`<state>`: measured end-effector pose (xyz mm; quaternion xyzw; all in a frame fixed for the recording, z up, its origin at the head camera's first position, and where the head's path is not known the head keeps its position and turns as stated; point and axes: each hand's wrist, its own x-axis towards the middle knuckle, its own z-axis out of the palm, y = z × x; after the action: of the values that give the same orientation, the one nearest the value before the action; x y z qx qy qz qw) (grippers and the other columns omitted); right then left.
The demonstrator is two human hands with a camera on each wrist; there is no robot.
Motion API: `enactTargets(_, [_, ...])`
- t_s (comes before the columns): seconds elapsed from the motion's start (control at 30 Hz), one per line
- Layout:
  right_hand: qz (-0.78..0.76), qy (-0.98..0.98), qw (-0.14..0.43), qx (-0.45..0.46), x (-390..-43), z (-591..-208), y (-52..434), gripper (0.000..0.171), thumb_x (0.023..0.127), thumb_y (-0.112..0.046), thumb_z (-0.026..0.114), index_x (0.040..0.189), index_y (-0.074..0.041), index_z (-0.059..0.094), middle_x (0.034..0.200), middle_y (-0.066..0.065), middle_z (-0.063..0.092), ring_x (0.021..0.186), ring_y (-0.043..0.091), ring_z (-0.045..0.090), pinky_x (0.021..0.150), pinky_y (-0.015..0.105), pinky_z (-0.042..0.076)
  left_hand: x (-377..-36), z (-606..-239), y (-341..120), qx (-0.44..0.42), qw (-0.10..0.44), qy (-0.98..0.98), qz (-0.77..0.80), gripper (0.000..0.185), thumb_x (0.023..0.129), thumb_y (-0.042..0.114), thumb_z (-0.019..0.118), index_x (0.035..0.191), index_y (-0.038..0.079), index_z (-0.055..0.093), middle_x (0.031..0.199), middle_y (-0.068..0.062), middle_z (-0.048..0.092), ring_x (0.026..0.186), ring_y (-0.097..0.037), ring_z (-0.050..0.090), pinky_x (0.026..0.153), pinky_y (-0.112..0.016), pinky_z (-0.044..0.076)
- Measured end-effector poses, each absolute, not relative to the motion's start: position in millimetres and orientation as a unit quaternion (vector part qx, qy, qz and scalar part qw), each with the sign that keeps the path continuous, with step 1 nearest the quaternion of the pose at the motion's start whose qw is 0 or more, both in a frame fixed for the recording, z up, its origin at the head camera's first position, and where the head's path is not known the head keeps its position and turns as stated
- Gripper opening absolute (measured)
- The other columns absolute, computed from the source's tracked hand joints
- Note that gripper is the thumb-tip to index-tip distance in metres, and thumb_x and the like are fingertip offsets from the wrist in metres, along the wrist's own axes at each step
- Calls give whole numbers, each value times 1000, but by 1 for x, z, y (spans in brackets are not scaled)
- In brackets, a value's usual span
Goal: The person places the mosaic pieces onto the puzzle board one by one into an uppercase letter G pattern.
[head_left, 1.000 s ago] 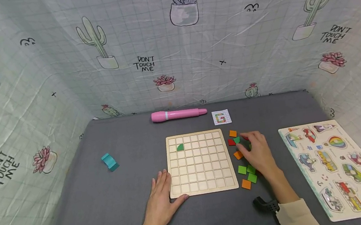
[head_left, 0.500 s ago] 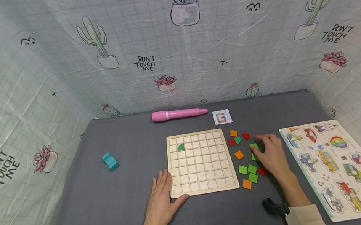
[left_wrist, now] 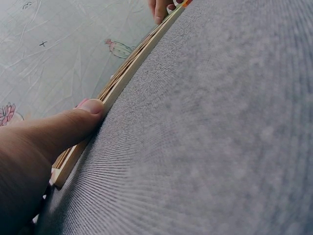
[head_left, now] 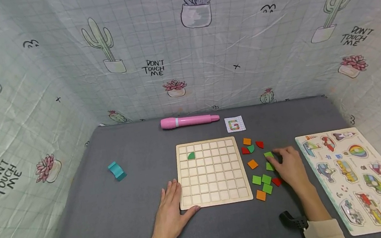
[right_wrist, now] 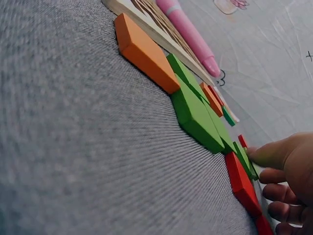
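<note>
Right hand (head_left: pixel 290 167) had shifted right from red-green cluster to green tile (head_left: pixel 268 155) — fingertips pinched it, still on cloth right of grid board (head_left: pixel 212 172). Left hand (head_left: pixel 170 211) stayed flat, fingers relaxed, steadying board's near-left corner.

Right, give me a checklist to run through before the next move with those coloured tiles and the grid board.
1. Left hand steadies the wooden grid board, thumb on its near edge: ok.
2. Right hand has a tile: fingertips touch a green tile; whether it is pinched, cannot tell.
3. Board cells free: only one green quarter-round piece sits in it, top left: ok.
4. Pattern card in view beyond the board: ok, though its detail is too small to read.
5. Loose tiles apart from the board's right edge, such as the orange tile: ok.
</note>
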<state>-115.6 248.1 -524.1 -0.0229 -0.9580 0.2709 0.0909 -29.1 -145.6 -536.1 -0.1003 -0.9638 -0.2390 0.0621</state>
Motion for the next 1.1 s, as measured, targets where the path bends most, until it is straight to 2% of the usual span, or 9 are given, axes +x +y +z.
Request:
enactTargets(0.23, [274,-957,91,-12,-113,-526,248,41,91,-25,74,116,7,68,105,23,57,95,37,50,81,53,48,-29,-535,-145,-100,60,-964,-241,95,80,62,74,145,-3,49,156,-20,43,150,-34,33,126,-51,25])
enactTargets(0.47, [296,-952,78,-11,-118,-525,245,34,92,-16,71,116,7,65,111,26,57,102,40,51,87,56,47,-29,-535,-144,-101,66,-964,-237,95,80,62,75,145,-3,50,155,-20,44,150,-35,34,126,-52,26])
enactTargets(0.6, [298,-950,89,-10,-120,-524,243,27,91,-12,71,112,4,64,101,21,62,94,35,52,79,48,46,-29,-535,-144,-102,67,-964,-238,95,80,62,74,144,-3,50,155,-20,45,150,-35,35,126,-52,26])
enactTargets(0.77, [306,-945,114,-7,-124,-525,240,17,93,-7,69,108,0,66,88,14,62,83,28,51,70,36,39,-29,-536,-145,-102,68,-964,-236,95,80,63,73,145,-3,50,155,-20,45,150,-34,34,126,-52,26])
enactTargets(1.1, [314,-941,129,0,-129,-517,231,19,94,-6,68,112,-1,65,92,15,63,79,25,55,68,36,45,-28,-536,-145,-99,65,-964,-237,95,80,63,74,145,-3,50,155,-20,44,150,-35,34,126,-51,25])
